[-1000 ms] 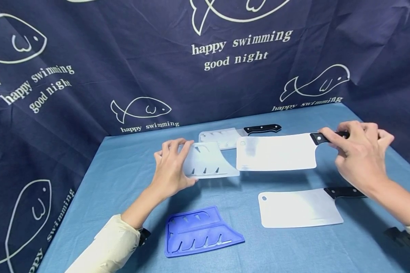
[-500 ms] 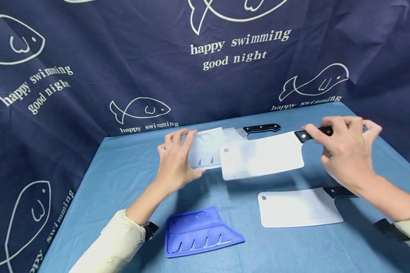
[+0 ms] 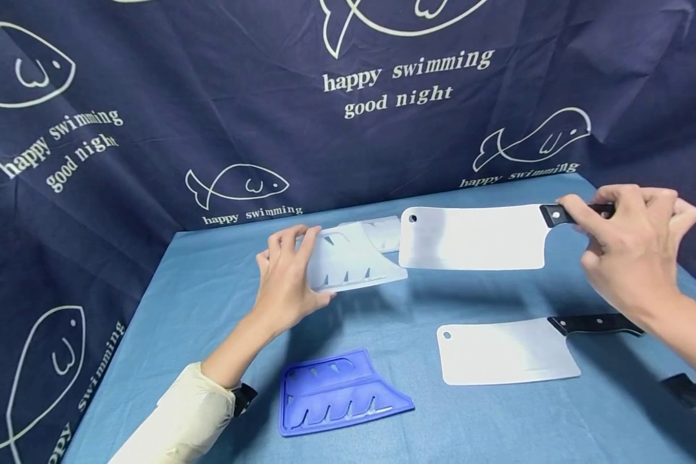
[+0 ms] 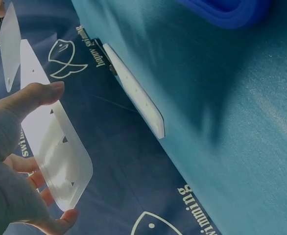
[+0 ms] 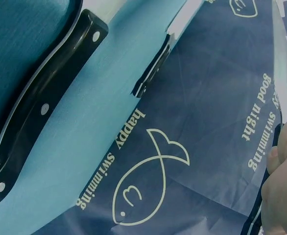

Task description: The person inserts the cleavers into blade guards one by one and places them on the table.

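Observation:
My left hand (image 3: 285, 277) grips the closed end of a translucent white blade sheath (image 3: 356, 261), thumb on one edge and fingers on the other. The left wrist view shows this sheath (image 4: 53, 142) above the table, its slotted face lit. By its black handle my right hand (image 3: 638, 248) holds a cleaver (image 3: 472, 238) in the air, broad blade pointing left. The blade's front end is right at the sheath's open end in the head view. In the right wrist view the hand (image 5: 283, 181) wraps the dark handle at the right edge.
A second cleaver (image 3: 507, 352) lies on the blue cloth at front right, handle rightward. The blue blade sheath (image 3: 345, 393) lies at front left. Farther back, a sheathed knife (image 3: 385, 233) is partly hidden behind the held things. Dark printed fabric (image 3: 383, 154) hangs behind the table.
The cleaver overlapped the sheath's open end half a second ago; now it has moved right and up, away from it. The left hand rose with the sheath, then came slightly back left.

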The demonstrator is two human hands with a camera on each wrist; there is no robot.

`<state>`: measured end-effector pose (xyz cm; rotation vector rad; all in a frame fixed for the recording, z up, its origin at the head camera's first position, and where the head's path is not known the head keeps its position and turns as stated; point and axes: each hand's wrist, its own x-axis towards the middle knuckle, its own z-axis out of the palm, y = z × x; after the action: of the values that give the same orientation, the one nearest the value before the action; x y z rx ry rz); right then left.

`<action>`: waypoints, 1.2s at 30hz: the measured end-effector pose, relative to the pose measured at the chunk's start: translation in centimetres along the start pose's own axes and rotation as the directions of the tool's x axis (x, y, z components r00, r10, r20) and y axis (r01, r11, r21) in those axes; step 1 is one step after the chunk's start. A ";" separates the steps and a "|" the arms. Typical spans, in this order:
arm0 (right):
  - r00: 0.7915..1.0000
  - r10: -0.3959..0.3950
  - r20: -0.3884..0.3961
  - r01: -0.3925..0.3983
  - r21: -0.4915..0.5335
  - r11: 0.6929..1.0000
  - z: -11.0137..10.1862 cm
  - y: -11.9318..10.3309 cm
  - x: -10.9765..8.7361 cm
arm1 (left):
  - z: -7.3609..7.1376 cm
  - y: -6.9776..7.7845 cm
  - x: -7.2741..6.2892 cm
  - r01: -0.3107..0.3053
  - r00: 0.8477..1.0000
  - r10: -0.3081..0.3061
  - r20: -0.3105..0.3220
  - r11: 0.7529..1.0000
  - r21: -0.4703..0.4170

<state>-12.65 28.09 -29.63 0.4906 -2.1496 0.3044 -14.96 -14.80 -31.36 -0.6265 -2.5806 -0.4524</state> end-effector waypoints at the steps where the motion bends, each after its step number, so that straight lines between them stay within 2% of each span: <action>1: 1.000 -0.001 0.000 0.001 0.004 1.000 0.0 0.0 0.0 | 0.0 0.0 0.0 -0.005 1.000 0.005 0.000 1.000 0.001; 21: 1.000 -0.025 0.006 0.025 0.006 1.000 -0.1 -0.1 -0.3 | 0.1 0.2 -0.2 -0.062 0.998 0.062 -0.008 0.998 0.000; 29: 0.999 -0.012 0.046 0.013 -0.017 1.000 -0.2 -0.3 -0.7 | -0.2 0.1 -0.2 -0.044 0.999 0.044 -0.022 0.999 -0.002; 36: 1.000 0.000 0.003 0.000 -0.005 1.000 -0.3 -0.2 -0.4 | -0.2 0.0 -0.2 -0.055 0.998 0.056 -0.013 0.998 0.015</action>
<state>-12.08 28.10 -29.80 0.4880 -2.1534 0.2982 -14.70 -14.93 -31.28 -0.6859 -2.5448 -0.4173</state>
